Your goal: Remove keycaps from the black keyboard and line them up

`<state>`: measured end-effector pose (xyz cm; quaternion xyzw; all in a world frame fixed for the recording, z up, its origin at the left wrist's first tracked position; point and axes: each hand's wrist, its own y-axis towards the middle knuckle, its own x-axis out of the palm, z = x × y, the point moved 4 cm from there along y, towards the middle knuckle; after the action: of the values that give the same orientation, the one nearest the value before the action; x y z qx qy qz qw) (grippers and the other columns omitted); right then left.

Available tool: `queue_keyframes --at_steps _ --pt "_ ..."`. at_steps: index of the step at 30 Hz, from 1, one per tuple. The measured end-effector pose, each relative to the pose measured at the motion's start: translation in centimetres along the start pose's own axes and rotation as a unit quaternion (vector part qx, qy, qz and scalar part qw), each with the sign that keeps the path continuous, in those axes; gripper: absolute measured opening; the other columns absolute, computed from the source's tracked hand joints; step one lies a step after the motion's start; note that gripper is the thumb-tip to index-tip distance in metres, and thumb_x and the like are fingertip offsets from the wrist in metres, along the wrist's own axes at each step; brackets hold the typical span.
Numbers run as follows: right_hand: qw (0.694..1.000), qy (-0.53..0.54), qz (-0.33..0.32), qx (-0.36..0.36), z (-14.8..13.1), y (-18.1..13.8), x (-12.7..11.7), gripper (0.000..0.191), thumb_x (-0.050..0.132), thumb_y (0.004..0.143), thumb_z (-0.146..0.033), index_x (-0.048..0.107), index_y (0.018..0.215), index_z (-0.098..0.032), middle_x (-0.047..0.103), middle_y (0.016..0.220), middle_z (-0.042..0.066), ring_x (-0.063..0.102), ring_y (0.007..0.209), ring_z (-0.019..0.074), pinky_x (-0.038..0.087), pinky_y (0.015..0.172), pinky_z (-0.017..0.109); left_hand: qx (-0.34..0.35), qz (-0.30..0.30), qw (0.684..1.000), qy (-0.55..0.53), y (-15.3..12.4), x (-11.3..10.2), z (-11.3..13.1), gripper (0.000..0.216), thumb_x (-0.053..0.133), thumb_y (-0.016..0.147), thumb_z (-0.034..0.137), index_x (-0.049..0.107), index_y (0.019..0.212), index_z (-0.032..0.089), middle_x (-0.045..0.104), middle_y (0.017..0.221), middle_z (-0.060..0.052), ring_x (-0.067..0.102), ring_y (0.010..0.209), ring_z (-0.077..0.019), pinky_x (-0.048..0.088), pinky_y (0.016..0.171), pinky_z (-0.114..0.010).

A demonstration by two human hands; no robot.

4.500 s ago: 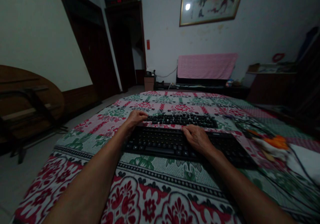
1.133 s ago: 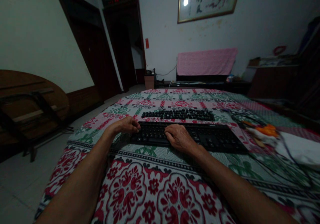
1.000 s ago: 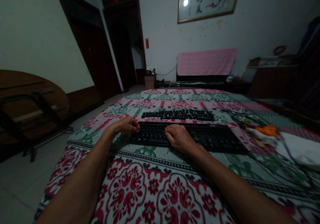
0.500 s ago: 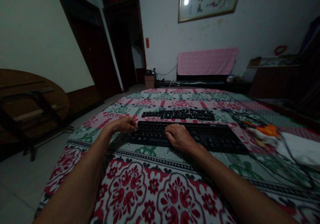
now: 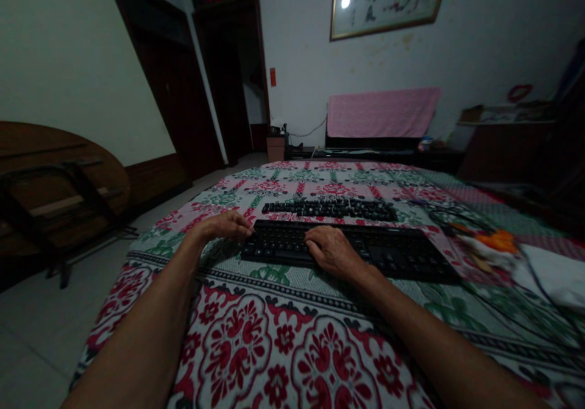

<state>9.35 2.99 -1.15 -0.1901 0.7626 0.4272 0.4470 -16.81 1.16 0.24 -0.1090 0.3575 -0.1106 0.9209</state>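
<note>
A black computer keyboard [image 5: 379,256] lies flat on a patterned cloth. Its upper rows look bare of keycaps in places, though the dim light blurs them. My left hand [image 5: 228,225] is at the keyboard's left end, its fingers closed against the edge there. Over the middle of the keys lies my right hand [image 5: 333,249], with its fingers bent down and pressed together. Whatever sits under those fingertips is hidden. Behind the keyboard, loose black keycaps [image 5: 329,208] are laid out in rows on the cloth.
A red, green and white cloth [image 5: 256,336] covers the broad surface. To the right lie dark cables [image 5: 493,308], an orange item [image 5: 498,241] and a white sheet [image 5: 553,272]. A folded round table [image 5: 59,183] leans at the left wall.
The view has shifted slightly, so the scene sits a little further right. Both hands keep their places on the keyboard, with no clear finger movement.
</note>
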Motion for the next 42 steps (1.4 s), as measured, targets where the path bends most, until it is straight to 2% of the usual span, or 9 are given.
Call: queue_keyframes --at_steps 11,16,21,32,42 --pt "1.0 0.003 0.002 -0.003 0.0 0.0 -0.1 0.024 0.039 0.081 -0.022 0.062 0.086 -0.016 0.061 0.092 0.006 0.052 0.089 0.0153 0.034 0.082 0.027 0.011 -0.013 1.0 -0.019 -0.6 0.2 0.5 0.03 0.063 0.058 0.036 0.064 0.078 0.014 0.059 0.062 0.001 0.047 0.056 -0.0098 0.036 0.054 -0.02" --pt "1.0 0.001 0.004 -0.004 -0.1 0.0 -0.1 0.024 0.039 0.082 -0.022 0.062 0.086 -0.016 0.062 0.092 0.006 0.052 0.089 0.0152 0.034 0.082 0.027 -0.01 -0.002 1.0 -0.018 -0.4 0.0 0.2 0.031 0.065 0.055 0.033 0.065 0.08 0.014 0.06 0.062 0.001 0.048 0.056 -0.0105 0.037 0.054 -0.021" --pt "1.0 -0.002 0.009 -0.009 -0.1 0.0 0.0 0.024 0.039 0.082 -0.022 0.062 0.086 -0.016 0.062 0.092 0.006 0.052 0.089 0.0147 0.034 0.082 0.027 0.001 -0.012 1.0 -0.014 0.2 0.0 -0.2 0.033 0.065 0.055 0.032 0.064 0.085 0.016 0.062 0.068 0.001 0.051 0.06 -0.0106 0.039 0.057 -0.021" --pt "1.0 0.003 0.016 -0.016 -0.1 0.0 -0.2 0.023 0.04 0.081 -0.02 0.062 0.084 -0.015 0.062 0.089 0.006 0.052 0.087 0.0143 0.035 0.081 0.027 -0.004 0.007 0.999 0.034 0.6 0.7 0.7 0.034 0.063 0.054 0.032 0.063 0.082 0.014 0.059 0.063 0.002 0.049 0.057 -0.01 0.037 0.054 -0.02" --pt "1.0 -0.002 0.006 -0.012 -0.3 -0.1 -0.2 0.022 0.04 0.081 -0.02 0.061 0.086 -0.016 0.061 0.091 0.006 0.052 0.09 0.0147 0.034 0.082 0.028 0.011 0.004 0.999 0.034 1.1 0.6 0.1 0.033 0.062 0.054 0.029 0.061 0.082 0.013 0.059 0.066 0.002 0.049 0.058 -0.01 0.038 0.054 -0.02"
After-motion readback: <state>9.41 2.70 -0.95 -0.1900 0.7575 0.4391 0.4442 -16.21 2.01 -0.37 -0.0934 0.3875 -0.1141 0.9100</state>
